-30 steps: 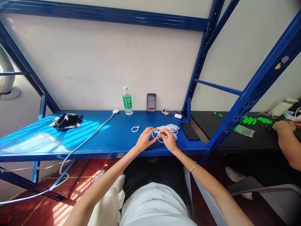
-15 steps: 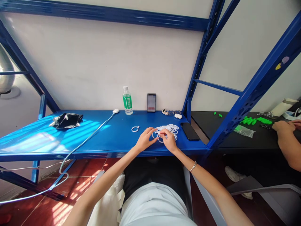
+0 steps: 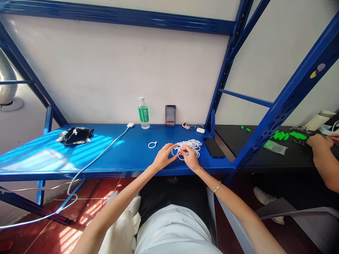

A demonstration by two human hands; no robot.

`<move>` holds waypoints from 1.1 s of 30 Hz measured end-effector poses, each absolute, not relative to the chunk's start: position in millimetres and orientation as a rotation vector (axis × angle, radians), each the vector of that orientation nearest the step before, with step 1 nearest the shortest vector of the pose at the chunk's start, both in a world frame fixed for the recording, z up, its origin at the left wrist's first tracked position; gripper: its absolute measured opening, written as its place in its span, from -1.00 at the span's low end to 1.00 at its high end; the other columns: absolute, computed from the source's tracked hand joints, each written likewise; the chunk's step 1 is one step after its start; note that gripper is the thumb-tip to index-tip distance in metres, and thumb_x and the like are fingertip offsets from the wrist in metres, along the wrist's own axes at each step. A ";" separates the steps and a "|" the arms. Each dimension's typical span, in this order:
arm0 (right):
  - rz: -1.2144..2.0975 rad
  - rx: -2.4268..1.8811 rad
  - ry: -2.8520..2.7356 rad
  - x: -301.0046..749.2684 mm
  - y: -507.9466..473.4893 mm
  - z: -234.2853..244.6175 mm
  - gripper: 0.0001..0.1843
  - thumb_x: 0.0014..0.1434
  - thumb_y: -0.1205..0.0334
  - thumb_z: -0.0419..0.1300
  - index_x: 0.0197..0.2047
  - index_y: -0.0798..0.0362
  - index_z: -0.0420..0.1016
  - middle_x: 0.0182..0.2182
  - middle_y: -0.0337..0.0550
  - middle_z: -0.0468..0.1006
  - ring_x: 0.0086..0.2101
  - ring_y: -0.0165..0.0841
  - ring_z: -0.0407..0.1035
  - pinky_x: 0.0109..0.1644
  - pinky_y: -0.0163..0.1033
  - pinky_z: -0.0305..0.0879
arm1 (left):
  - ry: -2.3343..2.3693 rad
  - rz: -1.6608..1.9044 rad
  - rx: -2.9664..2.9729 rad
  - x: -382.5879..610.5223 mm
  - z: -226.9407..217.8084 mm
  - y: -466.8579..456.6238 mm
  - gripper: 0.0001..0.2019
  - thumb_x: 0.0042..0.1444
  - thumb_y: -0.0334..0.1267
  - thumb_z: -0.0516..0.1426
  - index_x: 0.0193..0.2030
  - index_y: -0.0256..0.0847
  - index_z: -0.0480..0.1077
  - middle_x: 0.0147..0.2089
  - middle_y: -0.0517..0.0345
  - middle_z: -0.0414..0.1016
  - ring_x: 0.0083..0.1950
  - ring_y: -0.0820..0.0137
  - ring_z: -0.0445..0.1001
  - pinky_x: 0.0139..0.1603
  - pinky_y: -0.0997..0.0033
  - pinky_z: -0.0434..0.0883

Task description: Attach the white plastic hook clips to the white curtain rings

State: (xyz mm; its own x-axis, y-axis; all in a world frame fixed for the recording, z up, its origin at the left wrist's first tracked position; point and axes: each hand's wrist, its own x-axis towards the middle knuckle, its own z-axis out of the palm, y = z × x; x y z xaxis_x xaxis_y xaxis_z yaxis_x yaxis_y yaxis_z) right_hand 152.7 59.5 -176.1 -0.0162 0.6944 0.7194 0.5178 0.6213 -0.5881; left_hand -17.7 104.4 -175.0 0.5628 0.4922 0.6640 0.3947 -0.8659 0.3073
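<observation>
Both my hands meet over the front of the blue table, each closed in a pinch. Between the fingertips of my left hand [image 3: 164, 157] and my right hand [image 3: 190, 158] is a white ring [image 3: 173, 152], seen only in part. Right behind and beside the fingers lies a pile of white rings [image 3: 194, 144], partly covered by my right hand. A single white ring with a small knob [image 3: 152, 145] lies apart on the table, left of my left hand.
A black phone [image 3: 214, 147], a white earbud case [image 3: 200, 130] and glasses [image 3: 196, 126] lie at the right. Behind stand a bottle [image 3: 143, 114] and a dark upright device [image 3: 170, 115]. Leftward are a charger cable [image 3: 106, 144] and black plastic [image 3: 75, 135]. A co-worker's hands [image 3: 320, 143] work beside green pieces.
My hands and the white rings look almost unmoved. At the far right, the co-worker's hands have shifted slightly.
</observation>
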 end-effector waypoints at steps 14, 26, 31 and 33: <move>0.186 -1.020 -1.672 153.6 61.2 -178.7 -0.75 0.28 0.07 0.07 -0.37 0.02 0.36 -0.41 -0.15 0.49 -0.40 -0.31 0.40 -0.31 -0.20 0.36 | 0.771 1.196 2.663 -17.7 -174.8 103.8 -0.63 0.23 -0.14 0.06 0.16 -0.10 0.23 0.03 -0.01 0.39 0.03 0.25 0.42 -0.04 0.28 0.45; 0.226 -1.024 -1.629 152.7 59.1 -175.6 -0.82 0.27 0.11 0.10 -0.15 -0.03 0.45 -0.27 -0.13 0.55 -0.31 -0.27 0.44 -0.25 -0.17 0.41 | 0.831 1.244 2.597 -17.3 -178.5 105.8 -0.55 0.21 -0.14 0.08 0.22 -0.08 0.14 0.11 -0.02 0.32 0.11 0.23 0.39 0.01 0.27 0.43; 0.229 -1.000 -1.679 151.8 57.6 -172.3 -0.80 0.29 0.12 0.07 -0.09 -0.03 0.43 -0.19 -0.13 0.52 -0.31 -0.31 0.43 -0.23 -0.18 0.41 | 0.791 1.220 2.615 -17.7 -176.7 105.0 -0.58 0.22 -0.13 0.07 0.20 -0.09 0.16 0.08 -0.01 0.34 0.08 0.24 0.39 0.00 0.28 0.43; 0.227 -0.983 -1.696 151.9 58.1 -172.1 -0.81 0.30 0.14 0.05 -0.11 -0.03 0.42 -0.20 -0.13 0.51 -0.30 -0.31 0.42 -0.23 -0.19 0.41 | 0.777 1.209 2.619 -17.8 -175.6 104.4 -0.59 0.22 -0.13 0.07 0.20 -0.09 0.17 0.07 0.00 0.35 0.07 0.25 0.40 -0.01 0.29 0.44</move>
